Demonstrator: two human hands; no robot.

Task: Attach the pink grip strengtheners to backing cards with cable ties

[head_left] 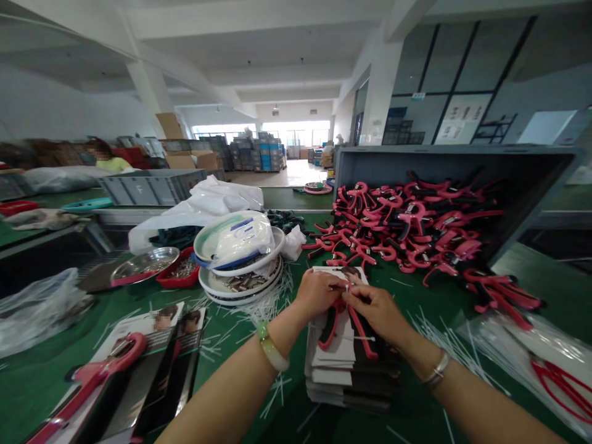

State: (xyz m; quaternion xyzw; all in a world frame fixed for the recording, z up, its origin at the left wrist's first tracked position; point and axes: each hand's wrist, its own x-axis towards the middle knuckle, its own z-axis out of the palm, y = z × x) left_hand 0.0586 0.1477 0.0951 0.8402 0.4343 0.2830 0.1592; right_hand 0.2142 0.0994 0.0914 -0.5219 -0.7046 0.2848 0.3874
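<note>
A pair of pink-and-black pliers (329,327) lies on top of a stack of printed cards (330,376), its handles spread toward me. My left hand (321,291) is closed at the head of the pliers, fingers bent over it. From the other side, my right hand (375,311) pinches at a thin white cable tie (346,288) by the pliers' head; the fingers partly hide the spot. Another white tie (363,338) crosses the handles lower down. At the left, pink-and-black pliers (104,376) rest on more printed cards (160,333).
A tipped grey crate (456,150) spills many pliers (398,222) behind my right hand. Loose white ties (448,345) litter the green table. Stacked trays (240,290) of metal parts, a red bowl (182,271) and red-handled scissors (562,382) surround the work. A person (113,161) sits far left.
</note>
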